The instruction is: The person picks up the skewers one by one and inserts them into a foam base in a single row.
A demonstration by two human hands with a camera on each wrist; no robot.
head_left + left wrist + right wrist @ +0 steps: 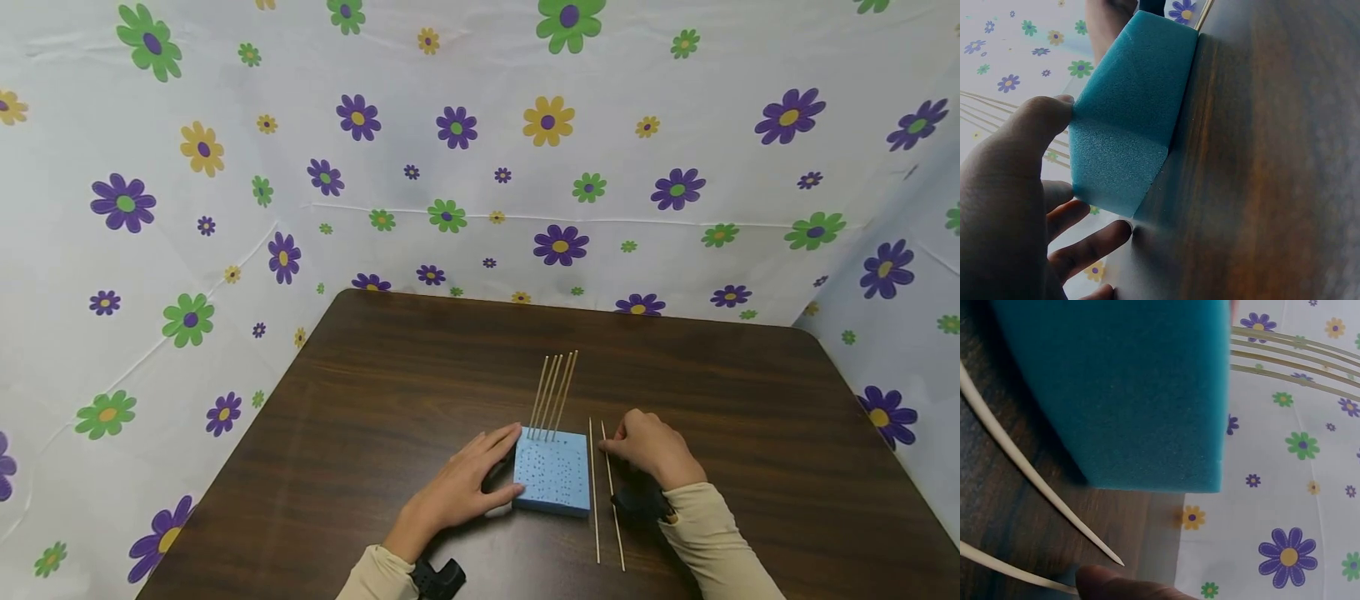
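Note:
A light blue foam block (552,471), its top dotted with small holes, sits on the brown table. Several thin wooden skewers (538,396) stand in a row at its far edge. My left hand (468,479) rests against the block's left side, thumb at the near corner and fingers, fairly straight, toward the far corner. To the block's right, two skewers lie on the table: a nearer one (595,500), and an outer one (617,533) whose far end my right hand (651,446) pinches. The right wrist view shows one fingertip (1100,581) on that skewer; the thumb is hidden there.
The dark wood table (360,400) reaches back to a white cloth (465,67) printed with flowers, which also hangs at both sides. Each wrist carries a black strapped device, such as the left one (441,577).

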